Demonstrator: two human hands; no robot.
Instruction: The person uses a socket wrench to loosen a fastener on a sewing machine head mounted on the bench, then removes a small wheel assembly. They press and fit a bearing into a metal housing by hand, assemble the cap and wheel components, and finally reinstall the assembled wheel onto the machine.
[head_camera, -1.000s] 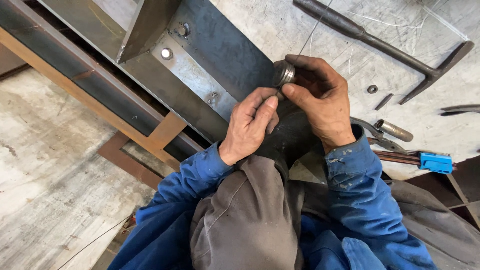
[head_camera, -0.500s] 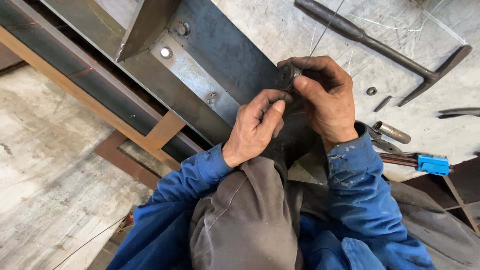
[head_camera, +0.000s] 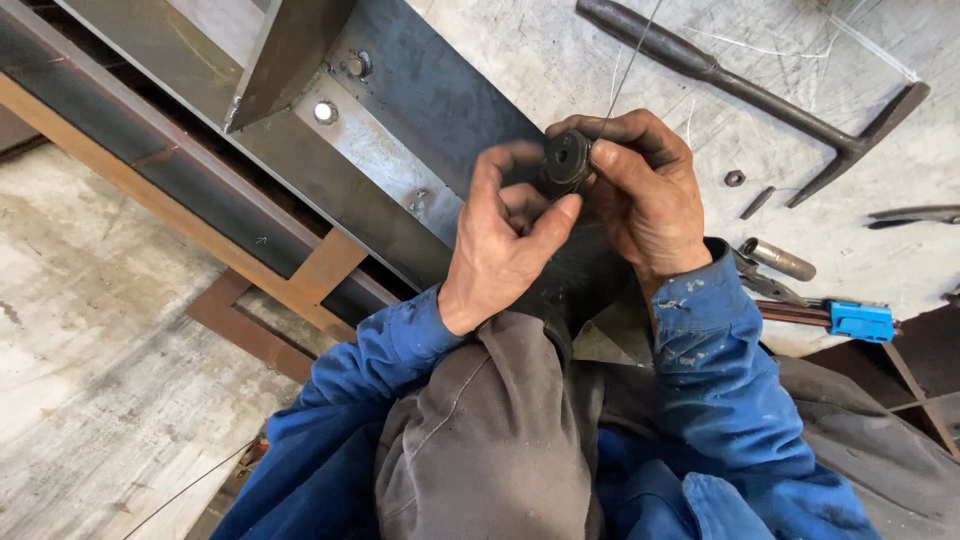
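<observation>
Both hands meet on a small dark round disc (head_camera: 566, 158): right hand (head_camera: 645, 190) fingers pinch its edge, left hand (head_camera: 505, 235) fingers curl against it, above the steel beam (head_camera: 400, 150).

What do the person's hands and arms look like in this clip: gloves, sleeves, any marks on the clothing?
Both hands are bare, with no gloves and dark grime on the fingers. The left hand and right hand come out of long blue work-jacket sleeves. The right sleeve cuff is flecked with pale specks. The left sleeve is creased and plain. No watch or rings show.
</observation>
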